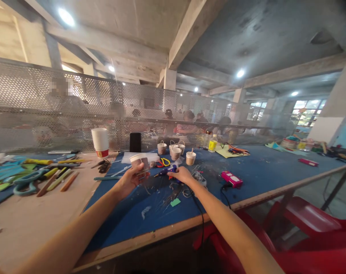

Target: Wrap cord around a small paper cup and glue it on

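My left hand (132,178) is closed around a paper cup (139,161), lifted a little above the blue table top (124,217). In my right hand (181,175) is a dark blue glue gun (165,171), its nozzle pointing left, below the cup and apart from it. Yellow-and-red handled scissors (163,163) lie just behind the glue gun. Several small paper cups (175,153) stand further back, some with looped handles, and one cup (190,158) has a stick poking out. Thin clear strands and scraps lie around my right hand.
A tall stack of white cups (100,141), large teal scissors (30,182) and several clay-coloured sticks (69,181) are on the left. A pink box (231,179) with a cable lies at right. Behind runs a perforated metal screen (104,99); red chairs (307,217) stand at lower right.
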Action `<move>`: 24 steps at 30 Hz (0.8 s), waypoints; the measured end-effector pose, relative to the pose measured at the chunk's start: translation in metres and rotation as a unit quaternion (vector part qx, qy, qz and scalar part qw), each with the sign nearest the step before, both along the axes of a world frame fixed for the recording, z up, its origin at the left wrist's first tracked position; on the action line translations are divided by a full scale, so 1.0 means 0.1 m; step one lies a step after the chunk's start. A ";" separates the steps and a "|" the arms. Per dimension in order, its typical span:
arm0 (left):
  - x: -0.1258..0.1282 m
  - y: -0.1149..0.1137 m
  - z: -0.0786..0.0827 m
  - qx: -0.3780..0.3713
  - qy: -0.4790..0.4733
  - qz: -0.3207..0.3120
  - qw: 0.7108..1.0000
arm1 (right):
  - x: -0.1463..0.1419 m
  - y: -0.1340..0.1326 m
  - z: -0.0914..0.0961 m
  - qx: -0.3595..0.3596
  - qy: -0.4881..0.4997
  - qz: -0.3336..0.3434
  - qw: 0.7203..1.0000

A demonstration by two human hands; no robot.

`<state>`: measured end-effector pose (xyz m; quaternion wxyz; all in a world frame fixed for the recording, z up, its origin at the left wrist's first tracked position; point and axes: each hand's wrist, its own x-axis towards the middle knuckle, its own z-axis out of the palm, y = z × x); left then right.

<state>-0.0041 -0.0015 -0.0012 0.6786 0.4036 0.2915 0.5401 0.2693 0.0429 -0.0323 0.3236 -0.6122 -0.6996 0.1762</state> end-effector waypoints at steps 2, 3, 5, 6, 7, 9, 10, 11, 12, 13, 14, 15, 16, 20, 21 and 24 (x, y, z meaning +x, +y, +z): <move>0.01 -0.01 -0.01 -0.011 0.008 0.001 1.000 | 0.02 -0.04 0.01 0.031 -0.043 -0.025 0.998; 0.02 -0.01 -0.02 -0.014 0.009 0.000 1.000 | 0.03 -0.06 0.03 0.056 -0.056 -0.040 0.996; 0.03 -0.02 -0.02 -0.015 0.005 -0.005 1.000 | 0.03 -0.12 0.08 0.117 -0.067 -0.070 0.988; 0.04 -0.02 -0.02 -0.014 0.002 -0.007 1.000 | 0.01 -0.15 0.12 0.146 -0.063 -0.077 0.984; 0.05 -0.02 -0.02 -0.014 -0.001 -0.010 1.000 | -0.03 -0.18 0.17 0.166 -0.048 -0.071 0.982; 0.06 -0.02 -0.02 -0.012 -0.005 -0.018 1.000 | -0.18 -0.25 0.28 0.155 0.021 0.007 0.988; 0.06 -0.03 -0.02 -0.009 -0.005 -0.025 1.000 | -0.28 -0.28 0.33 0.141 0.069 0.065 0.985; 0.06 -0.03 -0.01 -0.002 -0.004 -0.033 0.999 | -0.39 -0.32 0.38 0.130 0.106 0.125 0.978; 0.07 -0.04 -0.01 0.007 -0.003 -0.040 0.999 | -0.51 -0.35 0.42 0.126 0.124 0.173 0.969; 0.07 -0.04 -0.01 0.019 -0.002 -0.047 0.999 | -0.63 -0.37 0.44 0.128 0.130 0.203 0.962; 0.07 -0.05 0.00 0.030 0.000 -0.052 0.998 | -0.73 -0.39 0.46 0.135 0.126 0.206 0.961; 0.07 -0.06 0.00 0.040 0.000 -0.055 0.998 | -0.82 -0.40 0.47 0.149 0.121 0.183 0.964; 0.07 -0.07 0.01 0.048 0.001 -0.057 0.997 | -0.90 -0.41 0.47 0.160 0.115 0.166 0.966; 0.07 -0.08 0.03 0.058 0.010 -0.054 0.997 | -0.99 -0.39 0.46 0.168 0.125 0.145 0.967; 0.07 -0.07 0.03 0.058 0.014 -0.050 0.997 | -0.98 -0.38 0.46 0.169 0.132 0.152 0.965; 0.08 -0.06 0.02 0.056 0.022 -0.039 0.997 | -0.93 -0.37 0.46 0.167 0.155 0.173 0.958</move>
